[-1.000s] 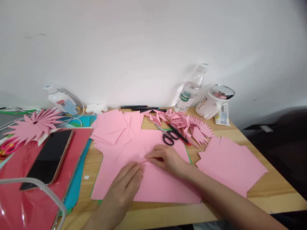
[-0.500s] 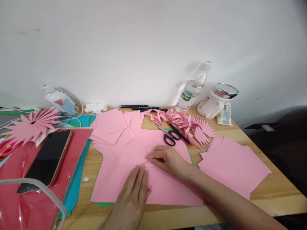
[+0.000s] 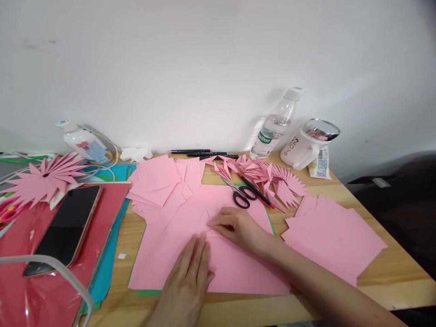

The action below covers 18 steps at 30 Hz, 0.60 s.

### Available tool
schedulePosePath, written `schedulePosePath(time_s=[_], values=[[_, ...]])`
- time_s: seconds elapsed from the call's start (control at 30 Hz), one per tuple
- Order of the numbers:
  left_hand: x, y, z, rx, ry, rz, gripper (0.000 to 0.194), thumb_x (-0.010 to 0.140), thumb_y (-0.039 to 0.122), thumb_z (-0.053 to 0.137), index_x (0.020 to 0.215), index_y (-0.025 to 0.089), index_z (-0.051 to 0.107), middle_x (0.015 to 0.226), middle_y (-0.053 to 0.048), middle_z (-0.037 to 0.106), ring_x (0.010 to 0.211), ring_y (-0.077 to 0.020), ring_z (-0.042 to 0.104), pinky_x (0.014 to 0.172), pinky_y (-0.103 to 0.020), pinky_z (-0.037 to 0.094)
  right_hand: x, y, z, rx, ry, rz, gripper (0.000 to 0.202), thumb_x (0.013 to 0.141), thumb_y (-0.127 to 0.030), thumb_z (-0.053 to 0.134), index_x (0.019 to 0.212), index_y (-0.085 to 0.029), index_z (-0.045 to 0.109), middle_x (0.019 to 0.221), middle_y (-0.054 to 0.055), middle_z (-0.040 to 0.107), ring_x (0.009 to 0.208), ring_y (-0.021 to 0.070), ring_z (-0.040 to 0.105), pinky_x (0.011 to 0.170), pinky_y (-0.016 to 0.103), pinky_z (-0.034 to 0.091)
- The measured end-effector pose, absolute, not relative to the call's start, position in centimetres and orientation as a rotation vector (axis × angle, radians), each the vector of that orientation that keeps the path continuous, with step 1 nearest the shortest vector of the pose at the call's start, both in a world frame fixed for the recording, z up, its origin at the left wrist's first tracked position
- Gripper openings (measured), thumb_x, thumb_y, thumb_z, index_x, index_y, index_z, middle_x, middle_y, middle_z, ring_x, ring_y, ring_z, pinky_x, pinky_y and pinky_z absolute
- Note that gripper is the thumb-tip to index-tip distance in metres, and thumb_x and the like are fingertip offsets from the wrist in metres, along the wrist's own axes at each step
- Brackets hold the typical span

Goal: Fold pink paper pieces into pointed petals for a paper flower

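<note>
My left hand (image 3: 189,274) lies flat with its fingers stretched out, their tips at the lower edge of a small folded piece of pink paper (image 3: 205,219). A thumb-and-finger pinch of my right hand (image 3: 238,228) holds the right side of that piece. The piece rests on a large pink sheet (image 3: 160,268) and blends with it, so its full outline is hard to see. Scissors with black handles (image 3: 241,199) lie just beyond my right hand, beside a black and red pen (image 3: 255,190).
Loose pink paper pieces (image 3: 156,179) lie at the back left, more pink paper (image 3: 335,238) at right. Folded pink units (image 3: 272,175) sit behind. A water bottle (image 3: 270,131) and mug (image 3: 304,144) stand near the wall; a phone (image 3: 66,227) lies left.
Both hands stay in nearly the same place, with the right still pinching the folded paper. The whole view has shifted very slightly; nothing else has visibly moved.
</note>
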State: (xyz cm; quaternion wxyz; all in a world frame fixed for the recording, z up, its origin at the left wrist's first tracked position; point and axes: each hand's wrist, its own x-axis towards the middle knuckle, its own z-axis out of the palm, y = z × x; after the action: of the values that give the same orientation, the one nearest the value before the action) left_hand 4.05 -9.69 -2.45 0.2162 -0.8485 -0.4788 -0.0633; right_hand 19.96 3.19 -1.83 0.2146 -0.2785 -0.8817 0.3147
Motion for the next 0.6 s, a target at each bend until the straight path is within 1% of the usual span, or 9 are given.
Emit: schedulePosePath(time_s=[0.13, 0.27, 0.4, 0.5, 0.6], values=[[4.02, -9.88, -2.46, -2.365, -1.311, -0.157, 0.035, 0.084, 0.004, 0.039, 0.117, -0.002, 0.051, 0.123, -0.021, 0.055, 0.12, -0.0302, 0.045, 0.098, -0.04, 0.041, 19.91, 3.22, -1.8, -0.785, -2.432, 0.894, 0.019, 0.083, -0.013, 0.052, 0.085, -0.018, 0.07, 0.075, 0.005, 0.065, 0.069, 0.0122, 0.059, 0.064, 0.021, 0.044], [4.14, -10.23, -2.46, -2.35, -1.341, -0.213, 0.036, 0.085, 0.006, 0.038, 0.118, -0.002, 0.049, 0.124, -0.022, 0.054, 0.124, -0.0286, 0.041, 0.1, -0.039, 0.038, 19.89, 3.21, -1.96, -0.78, -2.425, 0.91, 0.019, 0.083, -0.014, 0.053, 0.084, -0.019, 0.071, 0.074, 0.004, 0.066, 0.069, 0.0125, 0.06, 0.064, 0.021, 0.044], [4.29, -10.34, -2.53, -2.393, -1.358, -0.242, 0.044, 0.084, 0.002, 0.035, 0.127, -0.004, 0.039, 0.128, -0.021, 0.05, 0.126, -0.0277, 0.037, 0.102, -0.039, 0.036, 19.94, 3.2, -2.23, -0.792, -2.407, 0.916, 0.018, 0.084, -0.016, 0.053, 0.087, -0.019, 0.071, 0.075, 0.005, 0.066, 0.069, 0.0125, 0.06, 0.064, 0.021, 0.045], [4.25, -10.22, -2.57, -2.436, -1.37, -0.259, 0.049, 0.086, 0.003, 0.032, 0.134, -0.003, 0.029, 0.129, -0.021, 0.049, 0.127, -0.0257, 0.037, 0.101, -0.038, 0.037, 19.99, 3.2, -2.29, -0.795, -2.405, 0.913, 0.018, 0.084, -0.017, 0.053, 0.086, -0.019, 0.071, 0.075, 0.005, 0.066, 0.069, 0.0123, 0.06, 0.063, 0.021, 0.045], [4.11, -10.17, -2.51, -2.447, -1.361, -0.256, 0.051, 0.086, 0.003, 0.032, 0.136, -0.004, 0.023, 0.128, -0.022, 0.049, 0.125, -0.0263, 0.039, 0.101, -0.038, 0.038, 19.99, 3.22, -2.2, -0.789, -2.411, 0.909, 0.018, 0.084, -0.017, 0.053, 0.086, -0.019, 0.071, 0.075, 0.005, 0.066, 0.068, 0.0125, 0.06, 0.063, 0.022, 0.045]])
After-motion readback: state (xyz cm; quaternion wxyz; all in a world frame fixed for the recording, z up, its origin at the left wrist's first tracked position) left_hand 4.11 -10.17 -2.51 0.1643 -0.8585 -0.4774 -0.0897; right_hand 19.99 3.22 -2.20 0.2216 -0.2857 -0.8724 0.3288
